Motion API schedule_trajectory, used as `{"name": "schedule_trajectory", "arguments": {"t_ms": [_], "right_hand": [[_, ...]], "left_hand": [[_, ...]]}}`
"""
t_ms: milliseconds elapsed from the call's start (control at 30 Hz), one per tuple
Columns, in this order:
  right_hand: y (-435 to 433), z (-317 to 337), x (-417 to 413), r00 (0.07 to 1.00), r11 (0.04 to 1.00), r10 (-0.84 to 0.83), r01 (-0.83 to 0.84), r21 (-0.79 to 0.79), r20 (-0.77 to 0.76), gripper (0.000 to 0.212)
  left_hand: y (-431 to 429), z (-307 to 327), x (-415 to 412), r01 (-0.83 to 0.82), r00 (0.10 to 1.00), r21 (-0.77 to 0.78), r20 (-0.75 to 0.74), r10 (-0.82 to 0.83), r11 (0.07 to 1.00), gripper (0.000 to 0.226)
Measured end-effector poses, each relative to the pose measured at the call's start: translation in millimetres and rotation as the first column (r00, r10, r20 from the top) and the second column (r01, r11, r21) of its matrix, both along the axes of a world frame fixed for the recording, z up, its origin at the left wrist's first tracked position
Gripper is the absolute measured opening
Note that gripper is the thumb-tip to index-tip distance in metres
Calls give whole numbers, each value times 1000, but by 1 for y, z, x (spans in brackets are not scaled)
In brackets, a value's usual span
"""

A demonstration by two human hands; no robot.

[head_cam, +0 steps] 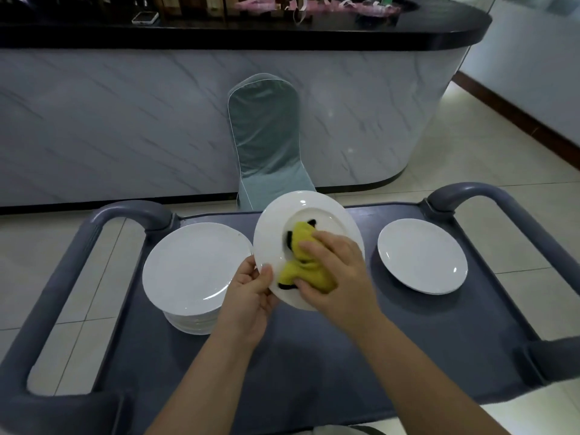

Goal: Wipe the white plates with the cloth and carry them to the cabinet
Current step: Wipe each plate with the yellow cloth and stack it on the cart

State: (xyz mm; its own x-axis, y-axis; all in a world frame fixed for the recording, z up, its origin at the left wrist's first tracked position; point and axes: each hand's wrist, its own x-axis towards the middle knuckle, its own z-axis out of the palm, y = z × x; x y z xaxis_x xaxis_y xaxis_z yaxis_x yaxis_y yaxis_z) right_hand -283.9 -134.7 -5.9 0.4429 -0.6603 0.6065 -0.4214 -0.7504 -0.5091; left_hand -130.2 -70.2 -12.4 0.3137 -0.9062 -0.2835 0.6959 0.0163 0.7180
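- Holding a white plate [320,211] tilted above the cart [314,356], the left hand [251,296] grips its lower left rim. The thumb lies on the front face and the other fingers are curled behind the rim.
- The right hand [335,271] is closed on a yellow-green cloth [301,246] with black edging. Its fingers are bent over the bunched cloth and press it against the sunken middle of the plate.
- One part of the cloth sticks out above the right fingertips, and another part comes out below the thumb, close to the left thumb.
- A tall stack of plates [191,268] stands on the cart just to the left of the left fingers. Its near edge is partly hidden behind the left hand.
- A low pile of plates [422,255] lies on the cart to the right of the right hand, well apart from it.
- The cart has a dark blue-grey top and a rounded grey handle [94,233] at each end.
- Beyond the fingers, behind the held plate, stands a chair [266,136] in a pale green cover, with its back against a counter [125,120] that has a marble-pattern front and a black top.
- A phone [145,17] lies on the black top, far to the upper left.
- The floor [470,158] around the cart is of light tiles.
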Motion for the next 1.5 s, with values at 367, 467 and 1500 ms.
{"name": "schedule_trajectory", "arguments": {"t_ms": [367,467,1500], "right_hand": [[-36,37,23,986,994,-102,95,59,130,47],[-25,33,29,995,992,93,-95,-81,-28,45],[0,-15,-18,981,984,-159,166,-59,107,43]], "left_hand": [[5,1,4,140,939,-17,319,-127,990,13],[8,3,7,147,949,-39,289,-130,988,18],[-14,6,7,-100,942,5,-322,96,995,23]]}}
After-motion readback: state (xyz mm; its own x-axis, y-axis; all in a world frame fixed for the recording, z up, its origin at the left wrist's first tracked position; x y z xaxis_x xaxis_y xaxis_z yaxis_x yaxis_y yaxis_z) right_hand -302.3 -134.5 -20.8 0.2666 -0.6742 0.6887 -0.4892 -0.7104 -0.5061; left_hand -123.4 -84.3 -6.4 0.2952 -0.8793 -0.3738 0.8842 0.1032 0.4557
